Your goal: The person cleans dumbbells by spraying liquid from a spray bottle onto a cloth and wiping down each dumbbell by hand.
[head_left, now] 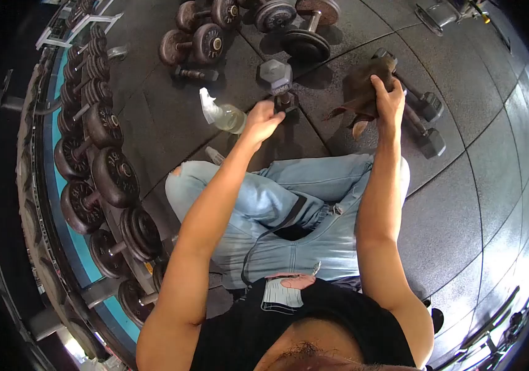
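My left hand (263, 123) is closed at the near end of a grey hex dumbbell (275, 75). Its far head looks larger and raised, and my fingers partly hide the grip. My right hand (389, 98) pinches a crumpled dark brown cloth (360, 93), which hangs to the left of my fingers. Left of my left hand stands a clear spray bottle (232, 119) with a white trigger head and pale liquid inside. Partly behind the cloth and right hand, two hex dumbbells (430, 142) lie on the floor.
Several round dumbbells (207, 43) rest on the black tile floor (447, 195) ahead. A small dumbbell (195, 75) lies before them. Along my left runs a rack with several dumbbells (115, 176). A small whitish object (214, 154) lies by my left knee.
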A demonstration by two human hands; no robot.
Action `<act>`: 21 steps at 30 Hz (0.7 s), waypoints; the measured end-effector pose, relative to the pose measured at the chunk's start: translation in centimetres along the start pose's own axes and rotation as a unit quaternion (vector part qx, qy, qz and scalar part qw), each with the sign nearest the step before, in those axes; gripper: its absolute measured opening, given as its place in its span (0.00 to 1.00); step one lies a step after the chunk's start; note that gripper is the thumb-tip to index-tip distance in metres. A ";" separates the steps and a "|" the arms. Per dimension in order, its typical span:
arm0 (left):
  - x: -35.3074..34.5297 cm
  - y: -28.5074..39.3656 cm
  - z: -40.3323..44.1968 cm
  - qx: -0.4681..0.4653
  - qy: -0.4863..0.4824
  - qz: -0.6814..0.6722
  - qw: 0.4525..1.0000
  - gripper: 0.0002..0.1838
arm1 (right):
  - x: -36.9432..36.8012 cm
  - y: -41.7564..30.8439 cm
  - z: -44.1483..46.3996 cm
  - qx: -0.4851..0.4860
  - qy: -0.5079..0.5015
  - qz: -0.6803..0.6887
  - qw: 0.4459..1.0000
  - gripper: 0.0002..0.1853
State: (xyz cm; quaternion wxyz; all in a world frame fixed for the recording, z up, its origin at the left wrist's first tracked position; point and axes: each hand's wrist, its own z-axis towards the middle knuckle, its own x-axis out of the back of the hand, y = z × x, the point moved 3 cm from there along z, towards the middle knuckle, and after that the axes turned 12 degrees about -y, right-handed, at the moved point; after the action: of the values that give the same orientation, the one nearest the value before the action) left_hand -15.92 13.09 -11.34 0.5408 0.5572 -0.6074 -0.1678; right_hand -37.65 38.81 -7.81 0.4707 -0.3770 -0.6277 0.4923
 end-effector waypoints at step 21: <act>8.2 7.7 -5.4 -0.380 0.237 0.218 0.867 0.09 | 0.2 5.3 2.1 -0.035 0.072 0.032 0.996 0.42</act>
State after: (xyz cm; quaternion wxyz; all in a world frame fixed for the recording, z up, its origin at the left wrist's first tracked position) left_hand -13.53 10.64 0.68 0.8612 0.1848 -0.4564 -0.1262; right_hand -39.61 39.63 -13.05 0.4849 -0.4477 -0.5967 0.4564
